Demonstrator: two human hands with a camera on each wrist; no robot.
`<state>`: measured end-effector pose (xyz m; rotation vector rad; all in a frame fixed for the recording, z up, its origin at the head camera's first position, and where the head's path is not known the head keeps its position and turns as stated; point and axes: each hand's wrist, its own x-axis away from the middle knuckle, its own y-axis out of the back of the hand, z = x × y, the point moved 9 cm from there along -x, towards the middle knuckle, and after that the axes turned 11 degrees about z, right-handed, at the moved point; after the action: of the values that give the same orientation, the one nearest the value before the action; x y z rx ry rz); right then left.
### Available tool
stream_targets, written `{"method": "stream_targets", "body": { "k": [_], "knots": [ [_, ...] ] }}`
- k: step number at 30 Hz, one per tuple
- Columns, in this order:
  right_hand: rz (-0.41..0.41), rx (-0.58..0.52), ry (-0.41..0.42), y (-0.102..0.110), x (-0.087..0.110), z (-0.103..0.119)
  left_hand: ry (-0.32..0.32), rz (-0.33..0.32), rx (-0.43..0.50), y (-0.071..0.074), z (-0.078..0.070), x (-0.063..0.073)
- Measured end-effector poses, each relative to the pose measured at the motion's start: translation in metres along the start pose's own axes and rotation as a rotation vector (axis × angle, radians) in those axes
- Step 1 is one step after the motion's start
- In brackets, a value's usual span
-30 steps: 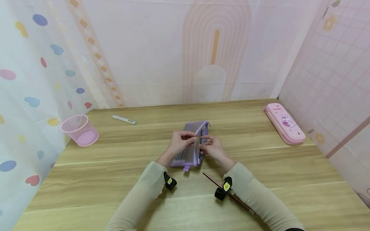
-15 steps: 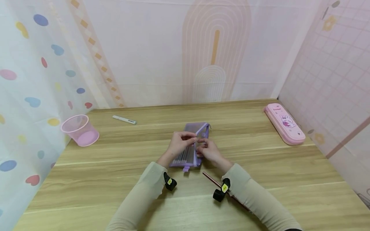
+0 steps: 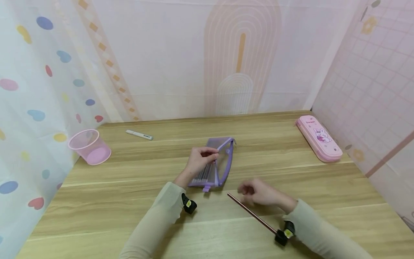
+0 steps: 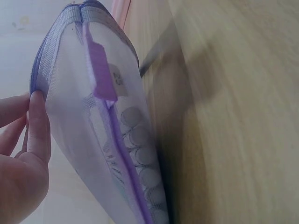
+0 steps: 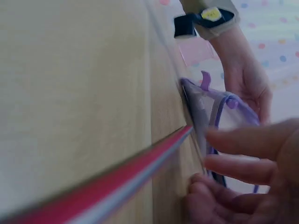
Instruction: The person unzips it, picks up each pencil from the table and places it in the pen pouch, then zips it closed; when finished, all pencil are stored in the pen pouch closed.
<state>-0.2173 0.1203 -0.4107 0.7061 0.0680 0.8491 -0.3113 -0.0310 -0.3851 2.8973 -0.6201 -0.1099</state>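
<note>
A purple mesh zip pouch lies on the table, its zipped side gaping. My left hand pinches the edge of that opening between thumb and fingers. Through the mesh in the left wrist view, several round ends of slim sticks show in a row inside the pouch. My right hand is off the pouch, above the table with bent, loose fingers and nothing in them. Beneath and beside it lies a slim dark-red pencil, slanting toward the right wrist; the wrist camera covers its near end.
At the left edge a pink mesh cup stands tilted in view. A white pen lies toward the back left. A pink pencil case with a rabbit picture sits at the right. Patterned cloth surrounds the wooden table.
My right hand has left the pouch opening and moved right and nearer, to beside the red pencil. The dark stick seen in the opening earlier no longer shows there. My left hand keeps its pinch.
</note>
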Motion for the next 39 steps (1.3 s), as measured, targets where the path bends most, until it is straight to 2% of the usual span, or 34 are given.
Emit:
{"method": "stream_targets", "body": {
  "k": [3, 6, 8, 11, 15, 18, 21, 27, 36, 39],
  "knots": [
    [0.071, 0.162, -0.061, -0.007, 0.023, 0.002, 0.006, 0.001, -0.008, 0.001, 0.0, 0.001],
    [0.098, 0.245, -0.134, -0.014, 0.041, 0.003, 0.005, -0.003, -0.014, 0.002, 0.0, 0.001],
    [0.096, 0.286, -0.143, -0.02, 0.05, 0.005, 0.001, -0.007, -0.014, 0.002, -0.001, 0.001],
    [0.037, 0.391, -0.101, -0.026, 0.059, 0.012, -0.003, -0.008, -0.011, 0.003, -0.001, 0.0],
    [-0.112, 0.522, 0.022, -0.033, 0.064, 0.025, -0.01, -0.008, -0.008, 0.004, 0.0, -0.001],
    [-0.173, 0.552, 0.076, -0.037, 0.065, 0.03, -0.016, -0.006, -0.011, 0.003, -0.001, -0.001],
    [-0.19, 0.572, 0.087, -0.039, 0.066, 0.032, -0.017, -0.004, -0.011, 0.003, -0.001, 0.0],
    [-0.131, 0.489, 0.077, -0.038, 0.065, 0.028, -0.008, 0.005, -0.006, 0.001, 0.001, -0.001],
    [-0.029, 0.123, -0.034, -0.032, 0.063, 0.008, -0.017, 0.009, -0.021, 0.0, 0.0, -0.001],
    [-0.007, 0.017, -0.047, -0.031, 0.062, 0.002, -0.013, 0.004, -0.015, 0.001, 0.001, -0.001]
  ]
}}
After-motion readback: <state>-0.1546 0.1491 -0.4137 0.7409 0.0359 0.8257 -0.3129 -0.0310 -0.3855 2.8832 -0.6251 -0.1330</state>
